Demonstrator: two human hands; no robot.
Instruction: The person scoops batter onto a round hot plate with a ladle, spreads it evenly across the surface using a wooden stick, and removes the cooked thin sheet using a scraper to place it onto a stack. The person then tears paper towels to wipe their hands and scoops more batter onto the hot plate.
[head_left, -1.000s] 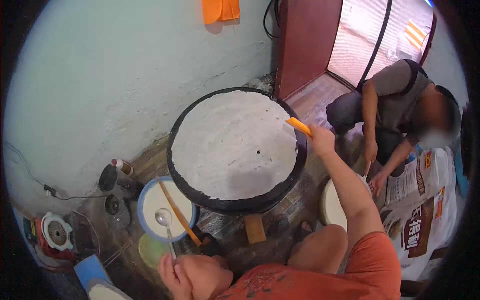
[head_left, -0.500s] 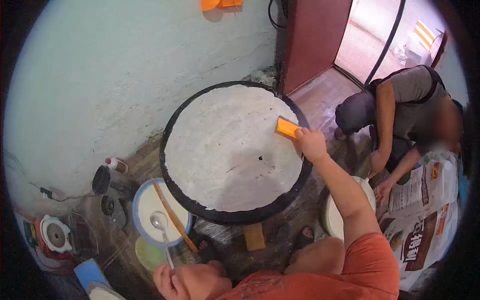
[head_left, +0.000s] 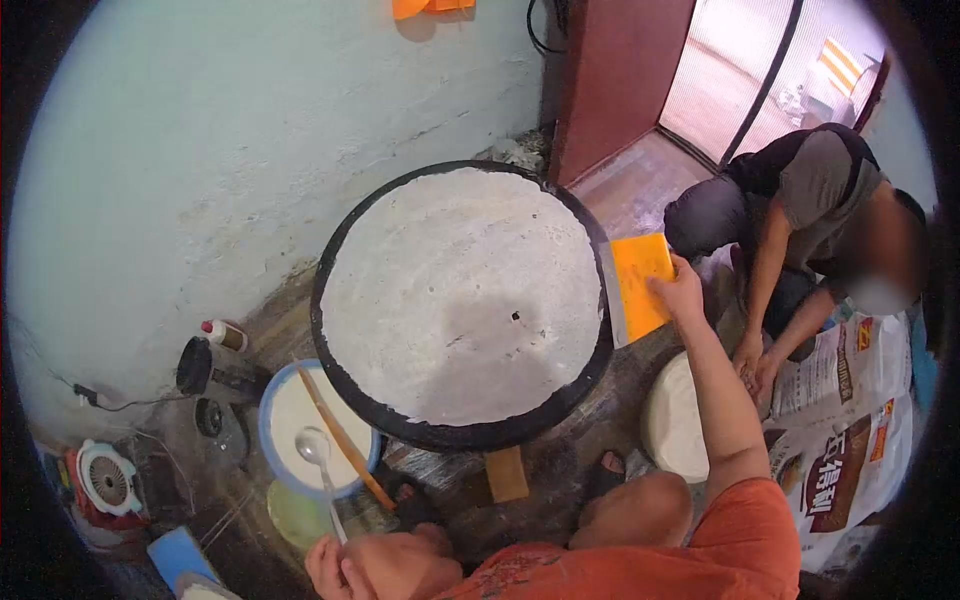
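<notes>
A large round black griddle (head_left: 335, 375) is covered with a thin, pale sheet of batter (head_left: 450, 290) that has a small dark hole. My right hand (head_left: 680, 290) grips an orange scraper (head_left: 642, 285), its flat face showing and its edge at the griddle's right rim. Low on the left, my left hand (head_left: 338, 570) is closed on the handle of a metal ladle (head_left: 312, 446). The ladle's bowl is over a blue-rimmed basin (head_left: 268, 420) of white batter. Across that basin lies a wooden stick (head_left: 342, 435).
At the right, a co-worker (head_left: 800, 210) crouches with both hands beside a pale round tub (head_left: 680, 418). White printed sacks (head_left: 840, 470) lie below. A small fan (head_left: 108, 478), a dark jug (head_left: 205, 367) and a bottle (head_left: 225, 335) stand at the left.
The orange scraper has moved from above the batter sheet to the griddle's right edge and turned its broad face up. My left hand stays on the ladle. The co-worker's hands have come together.
</notes>
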